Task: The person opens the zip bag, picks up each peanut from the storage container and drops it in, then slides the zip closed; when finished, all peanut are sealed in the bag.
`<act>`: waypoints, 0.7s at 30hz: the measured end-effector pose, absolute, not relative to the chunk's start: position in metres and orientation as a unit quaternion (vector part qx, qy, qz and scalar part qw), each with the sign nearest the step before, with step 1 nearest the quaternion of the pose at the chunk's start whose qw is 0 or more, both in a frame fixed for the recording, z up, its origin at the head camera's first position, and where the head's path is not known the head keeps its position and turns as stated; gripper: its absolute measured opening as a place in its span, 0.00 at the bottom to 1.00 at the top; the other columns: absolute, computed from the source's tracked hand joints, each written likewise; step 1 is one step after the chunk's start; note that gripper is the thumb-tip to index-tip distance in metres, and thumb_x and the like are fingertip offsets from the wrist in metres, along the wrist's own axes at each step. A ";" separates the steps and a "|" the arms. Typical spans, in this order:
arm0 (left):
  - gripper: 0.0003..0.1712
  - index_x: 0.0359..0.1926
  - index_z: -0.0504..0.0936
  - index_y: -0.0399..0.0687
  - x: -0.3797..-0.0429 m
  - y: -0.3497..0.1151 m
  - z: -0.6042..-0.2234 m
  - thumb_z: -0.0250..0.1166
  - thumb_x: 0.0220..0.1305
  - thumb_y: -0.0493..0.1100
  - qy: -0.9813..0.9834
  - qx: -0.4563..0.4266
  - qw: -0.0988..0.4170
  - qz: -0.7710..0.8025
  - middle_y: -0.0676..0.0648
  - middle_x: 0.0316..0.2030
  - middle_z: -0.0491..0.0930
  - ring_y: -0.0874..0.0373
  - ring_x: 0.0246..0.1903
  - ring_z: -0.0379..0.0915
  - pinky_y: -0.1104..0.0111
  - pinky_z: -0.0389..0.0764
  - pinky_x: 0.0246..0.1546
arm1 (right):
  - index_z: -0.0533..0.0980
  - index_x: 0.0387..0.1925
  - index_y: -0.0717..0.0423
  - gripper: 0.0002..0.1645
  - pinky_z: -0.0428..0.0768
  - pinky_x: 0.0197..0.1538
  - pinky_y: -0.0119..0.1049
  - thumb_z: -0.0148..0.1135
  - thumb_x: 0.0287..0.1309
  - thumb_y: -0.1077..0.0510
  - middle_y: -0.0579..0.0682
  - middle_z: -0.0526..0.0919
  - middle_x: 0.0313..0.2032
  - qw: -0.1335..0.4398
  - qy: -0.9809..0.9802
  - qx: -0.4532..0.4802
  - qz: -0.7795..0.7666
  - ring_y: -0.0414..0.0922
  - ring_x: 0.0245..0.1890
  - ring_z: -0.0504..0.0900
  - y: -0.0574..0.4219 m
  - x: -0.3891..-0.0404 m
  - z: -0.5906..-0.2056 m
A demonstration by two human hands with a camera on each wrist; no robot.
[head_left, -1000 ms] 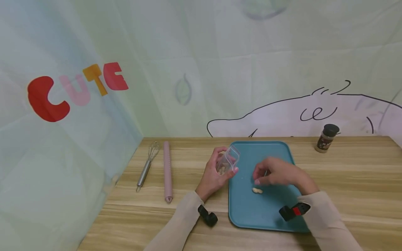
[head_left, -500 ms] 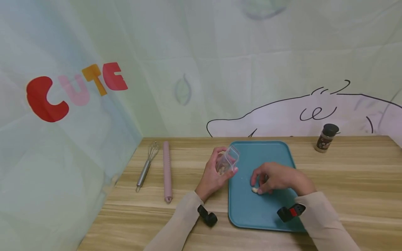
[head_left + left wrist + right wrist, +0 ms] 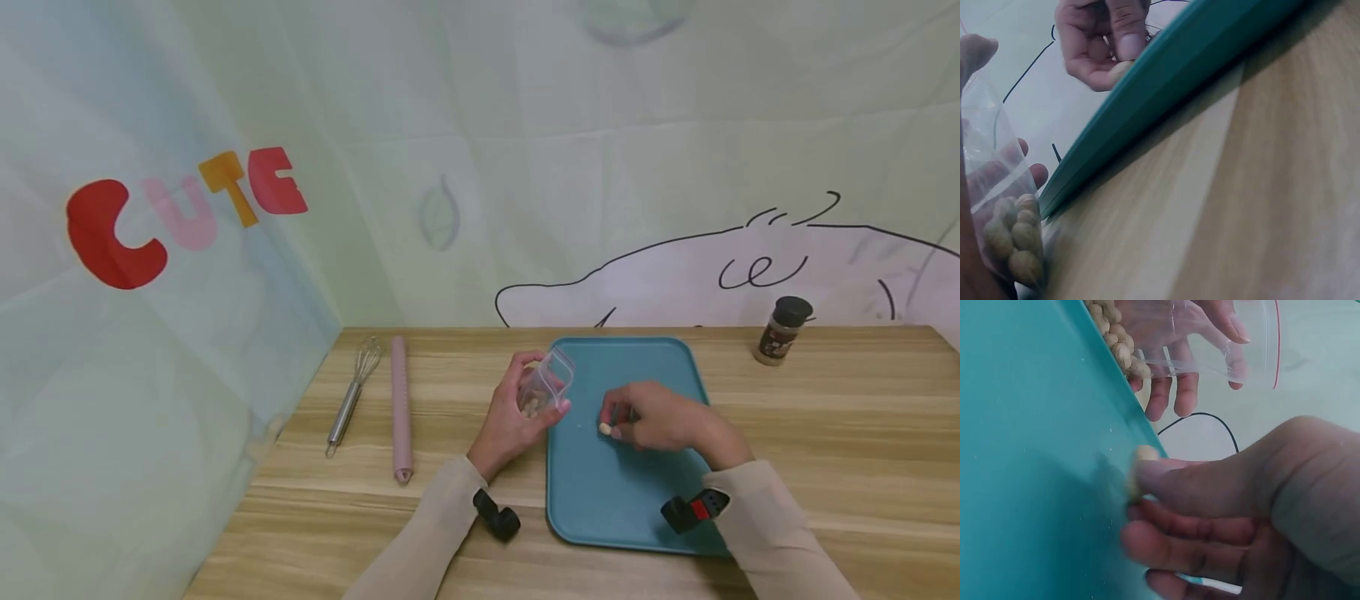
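Observation:
In the head view my left hand (image 3: 510, 425) grips a clear zip bag (image 3: 545, 385) at the left edge of the blue tray (image 3: 592, 508), its mouth tilted toward the right. Several unshelled peanuts (image 3: 1013, 237) lie in the bottom of the bag, plain to see in the left wrist view. Above the tray, my right hand (image 3: 656, 417) pinches a single peanut (image 3: 604, 429) between thumb and fingers, a short way right of the bag. The right wrist view shows that peanut (image 3: 1145, 456) partly covered by the thumb.
On the wooden table (image 3: 480, 558), a whisk (image 3: 352, 396) and a pink rolled item (image 3: 401, 408) lie to the left. A black-capped spice jar (image 3: 780, 333) stands at the back right. A printed cloth hangs behind. Small crumbs dot the tray.
The right hand came down to the peanut lying on the tray, pinched it, and raised it slightly toward the bag. The left hand and bag have stayed nearly still.

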State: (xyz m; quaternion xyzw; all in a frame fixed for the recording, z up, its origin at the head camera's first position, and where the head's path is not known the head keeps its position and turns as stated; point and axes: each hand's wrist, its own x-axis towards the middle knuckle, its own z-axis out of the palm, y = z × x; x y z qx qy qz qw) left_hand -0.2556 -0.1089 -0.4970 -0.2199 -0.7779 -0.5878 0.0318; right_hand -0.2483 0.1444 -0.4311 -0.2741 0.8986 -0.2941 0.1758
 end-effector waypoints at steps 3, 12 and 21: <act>0.38 0.72 0.66 0.61 -0.256 -0.108 -0.497 0.73 0.66 0.52 -0.779 -0.217 0.032 -0.588 0.42 0.61 0.84 0.48 0.61 0.82 0.40 0.73 0.73 | 0.81 0.50 0.55 0.08 0.78 0.34 0.36 0.64 0.72 0.62 0.51 0.85 0.37 0.132 0.899 -0.273 -0.317 0.40 0.29 0.79 0.143 -0.250 -0.431; 0.38 0.72 0.65 0.59 -0.256 -0.109 -0.497 0.73 0.66 0.51 -0.774 -0.223 0.032 -0.592 0.39 0.62 0.84 0.48 0.62 0.82 0.40 0.73 0.73 | 0.81 0.58 0.55 0.15 0.76 0.28 0.32 0.62 0.74 0.63 0.56 0.88 0.41 -0.024 0.885 -0.266 -0.381 0.38 0.23 0.78 0.138 -0.249 -0.427; 0.38 0.72 0.64 0.63 -0.255 -0.109 -0.495 0.72 0.67 0.56 -0.783 -0.219 0.026 -0.581 0.40 0.63 0.83 0.47 0.64 0.81 0.37 0.70 0.74 | 0.84 0.55 0.54 0.13 0.79 0.30 0.32 0.70 0.71 0.59 0.54 0.92 0.41 -0.094 0.851 -0.244 -0.455 0.45 0.27 0.87 0.126 -0.243 -0.421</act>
